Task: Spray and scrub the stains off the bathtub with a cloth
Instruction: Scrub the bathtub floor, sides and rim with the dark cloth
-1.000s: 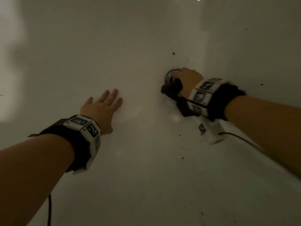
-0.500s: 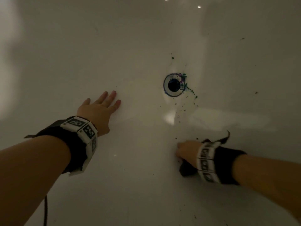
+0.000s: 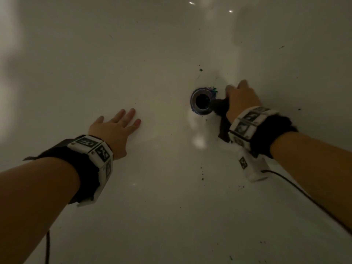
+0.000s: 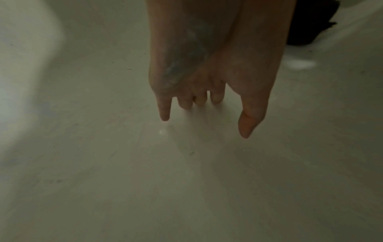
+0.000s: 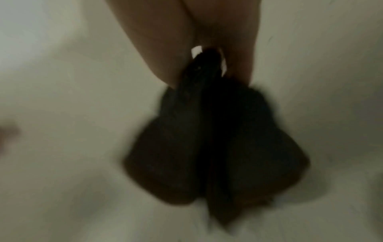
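Both hands down in the white bathtub [image 3: 133, 54], one flat, one scrubbing beside the drain.

Left hand [image 3: 114, 128] lies at centre-left of the head view, fingers straight and spread, pressed flat on the tub floor and holding nothing; bare white surface runs wide to the left, above and below it. Right hand [image 3: 241, 100] sits at centre-right, its fingers bunched around a dark cloth [image 3: 219, 106] pressed against the tub; in the right-wrist view the cloth [image 5: 217, 147] hangs as a blurred dark wad from the fingers. Its leading edge touches the right rim of the drain [image 3: 200, 101], where blue-green stains [image 3: 213, 90] cling to the upper right of the ring. More dark specks [image 3: 202, 176] scatter toward the lower right. Drain lies between the hands, much nearer the right one.
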Available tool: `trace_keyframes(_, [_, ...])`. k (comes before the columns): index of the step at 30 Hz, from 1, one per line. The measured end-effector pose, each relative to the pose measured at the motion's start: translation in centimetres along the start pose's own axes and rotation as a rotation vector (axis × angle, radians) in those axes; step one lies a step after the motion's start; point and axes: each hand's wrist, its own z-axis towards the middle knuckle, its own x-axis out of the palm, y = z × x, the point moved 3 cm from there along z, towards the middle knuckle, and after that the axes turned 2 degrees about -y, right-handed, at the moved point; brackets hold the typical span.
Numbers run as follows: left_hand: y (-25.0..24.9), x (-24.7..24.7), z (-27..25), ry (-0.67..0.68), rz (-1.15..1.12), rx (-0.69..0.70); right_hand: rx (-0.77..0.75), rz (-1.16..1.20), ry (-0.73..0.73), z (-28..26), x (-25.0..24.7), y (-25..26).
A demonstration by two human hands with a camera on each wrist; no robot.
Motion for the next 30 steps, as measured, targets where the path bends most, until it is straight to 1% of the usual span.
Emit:
trace_keyframes(2, [0.1, 0.0, 0.0, 0.0, 0.0, -0.001, 0.141, -0.031, -0.038, 0.0, -1.9, -1.9])
trace_keyframes(4, [-0.1, -0.1, -0.2, 0.008, -0.009, -0.005, 0.268, -0.042, -0.061, -0.2, -2.9, -3.3])
trace_keyframes(6, [-0.3, -0.3, -0.1, 0.018, -0.011, -0.011, 0.34, -0.061, -0.09, 0.2, -2.2, -3.9])
trace_keyframes(7, [-0.3, -0.5, -0.1, 0.021, -0.006, -0.012, 0.354, -0.065, -0.078, 0.3, -1.4, -3.6])
trace_keyframes(8, [-0.2, -0.6, 0.0, 0.025, -0.003, -0.01, 0.361, -0.05, -0.037, 0.3, -0.2, -2.9])
trace_keyframes(10, [-0.1, -0.6, 0.0, 0.035, -0.01, -0.006, 0.398, 0.039, 0.077, 0.2, 2.4, -1.1])
trace_keyframes(12, [0.0, -0.4, 0.0, 0.025, -0.011, 0.0, 0.467, 0.227, 0.103, 0.0, 4.0, 0.8])
trace_keyframes(13, [0.2, -0.4, 0.1, 0.016, -0.007, 0.003, 0.466, 0.318, 0.104, 0.2, 4.4, 1.7])
trace_keyframes(15, [0.2, -0.2, 0.0, 0.015, -0.009, 0.01, 0.38, 0.404, 0.099, 0.9, 4.5, 2.9])
trace_keyframes(17, [0.1, -0.1, 0.0, 0.017, -0.011, 0.006, 0.246, 0.381, 0.069, 1.1, 3.6, 3.0])
trace_keyframes(20, [0.2, -0.2, 0.1, 0.017, -0.004, 0.007, 0.093, 0.304, -0.077, 0.0, 0.2, 0.7])
trace_keyframes(21, [0.2, -0.2, 0.1, 0.018, -0.003, 0.011, 0.022, 0.275, -0.106, -0.8, -1.0, -0.1])
trace_keyframes(22, [0.2, -0.2, 0.1, 0.018, -0.003, 0.016, -0.066, 0.248, -0.09, -1.7, -1.8, -0.9])
trace_keyframes(23, [0.2, -0.2, 0.2, 0.017, -0.008, 0.019, -0.161, 0.217, -0.03, -2.8, -2.5, -1.4])
trace_keyframes(24, [0.2, -0.2, 0.2, 0.016, -0.014, 0.018, -0.26, 0.186, 0.064, -4.0, -2.8, -1.7])
trace_keyframes(26, [0.3, -0.3, 0.1, 0.018, -0.023, 0.017, -0.435, 0.137, 0.304, -7.1, -2.6, -1.7])
trace_keyframes(28, [0.2, -0.4, 0.0, 0.021, -0.027, 0.015, -0.574, 0.12, 0.566, -10.5, -1.7, -0.8])
trace_keyframes(30, [0.2, -0.4, -0.1, 0.022, -0.022, 0.017, -0.702, 0.033, 0.756, -13.4, 0.2, 0.2])
